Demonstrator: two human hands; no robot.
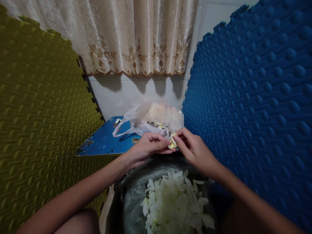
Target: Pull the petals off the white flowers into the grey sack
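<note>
Between my two hands is a small pale yellow-white flower point(173, 141), pinched by the fingertips of both. My left hand point(152, 144) comes in from the left with thumb and fingers closed on one side of it. From the right, my right hand point(191, 144) grips the other side between thumb and forefinger. Just beyond the hands lies a thin white plastic bag point(163, 115) with its handles spread and pale flower bits at its mouth. Below the hands, a heap of white petals point(176, 201) rests on a dark greenish sack-like surface point(134, 191).
The bag sits on a small blue table point(104, 143) with a few loose petals point(118, 121) at its far left. A yellow foam mat point(44, 107) stands on the left, a blue foam mat point(255, 91) on the right. Behind hangs a beige embroidered curtain point(136, 35) against a white wall.
</note>
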